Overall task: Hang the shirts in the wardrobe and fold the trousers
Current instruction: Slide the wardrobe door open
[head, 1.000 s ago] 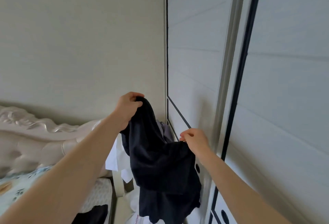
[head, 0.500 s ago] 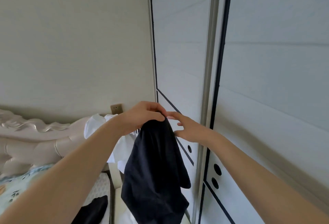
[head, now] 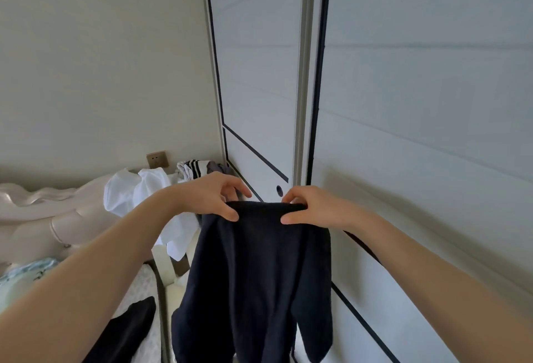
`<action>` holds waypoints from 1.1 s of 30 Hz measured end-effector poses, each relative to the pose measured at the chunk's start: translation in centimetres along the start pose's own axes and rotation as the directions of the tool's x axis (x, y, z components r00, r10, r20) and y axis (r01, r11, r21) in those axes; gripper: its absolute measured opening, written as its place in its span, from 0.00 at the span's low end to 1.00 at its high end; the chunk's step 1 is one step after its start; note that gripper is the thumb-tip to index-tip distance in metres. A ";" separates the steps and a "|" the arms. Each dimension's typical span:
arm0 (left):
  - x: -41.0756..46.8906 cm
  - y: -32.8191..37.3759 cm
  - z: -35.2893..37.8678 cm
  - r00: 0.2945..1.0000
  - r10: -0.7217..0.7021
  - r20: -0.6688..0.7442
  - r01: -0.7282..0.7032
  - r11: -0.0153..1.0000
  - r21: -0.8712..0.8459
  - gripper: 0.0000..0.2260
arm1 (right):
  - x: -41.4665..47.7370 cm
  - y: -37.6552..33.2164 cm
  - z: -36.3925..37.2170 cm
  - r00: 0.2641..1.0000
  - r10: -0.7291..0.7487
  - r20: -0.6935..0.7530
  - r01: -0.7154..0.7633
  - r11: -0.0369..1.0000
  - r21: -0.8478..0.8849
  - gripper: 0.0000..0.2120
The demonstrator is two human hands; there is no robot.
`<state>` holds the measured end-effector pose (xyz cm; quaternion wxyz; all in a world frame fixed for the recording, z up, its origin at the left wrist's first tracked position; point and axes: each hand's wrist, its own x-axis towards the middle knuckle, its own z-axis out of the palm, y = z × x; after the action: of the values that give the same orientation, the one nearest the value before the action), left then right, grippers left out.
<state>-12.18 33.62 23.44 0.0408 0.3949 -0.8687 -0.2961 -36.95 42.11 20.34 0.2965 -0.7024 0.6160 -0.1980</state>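
Note:
A dark navy garment (head: 259, 276) hangs in front of me, held up by its top edge. My left hand (head: 213, 197) pinches the left part of that edge, and my right hand (head: 308, 207) pinches the right part. The cloth drops straight down between my forearms. The wardrobe (head: 259, 74) stands just behind it, its pale sliding doors closed. Whether the garment is a shirt or trousers I cannot tell.
White clothes (head: 138, 192) and a striped piece (head: 193, 168) are heaped at the bed's headboard (head: 43, 218). Another black garment (head: 127, 331) lies on the bed at lower left. A wall socket (head: 157, 159) sits above the heap.
My right hand has taken hold of the garment's top edge beside my left hand. Both hands have spread the edge out wide, and the view has turned toward the wardrobe.

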 end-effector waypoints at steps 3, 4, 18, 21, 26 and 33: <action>-0.4 0.3 1.6 1.000 -0.020 0.006 0.019 0.983 0.184 0.05 | -1.8 -0.4 0.1 1.000 0.024 0.015 -0.022 0.988 -0.150 0.10; -0.6 0.5 2.2 0.999 -0.039 -0.004 0.039 0.972 0.231 0.09 | -2.5 -0.6 0.3 0.999 0.034 0.009 -0.032 0.986 -0.161 0.13; -9.7 8.1 12.3 0.979 -0.158 -0.128 0.172 0.979 0.111 0.21 | -16.6 2.3 3.7 0.958 -0.037 -0.285 0.038 0.999 -0.004 0.05; -12.1 11.2 15.4 0.967 -0.121 -0.225 0.134 0.990 0.042 0.24 | -20.7 2.9 4.2 0.947 -0.061 -0.314 0.061 0.998 -0.011 0.06; -15.7 14.6 18.9 0.928 -0.086 -0.362 0.115 0.992 0.059 0.15 | -26.4 3.1 4.0 0.980 -0.005 -0.200 0.050 0.974 0.221 0.10; -18.9 17.6 20.9 0.907 -0.072 -0.415 0.066 0.997 -0.030 0.09 | -30.6 2.4 3.1 0.948 -0.138 -0.286 0.147 0.989 0.009 0.05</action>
<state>-17.25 66.16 18.93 0.2172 0.4791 -0.8233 -0.2131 -41.69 72.58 19.14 0.2002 -0.7047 0.5968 -0.3273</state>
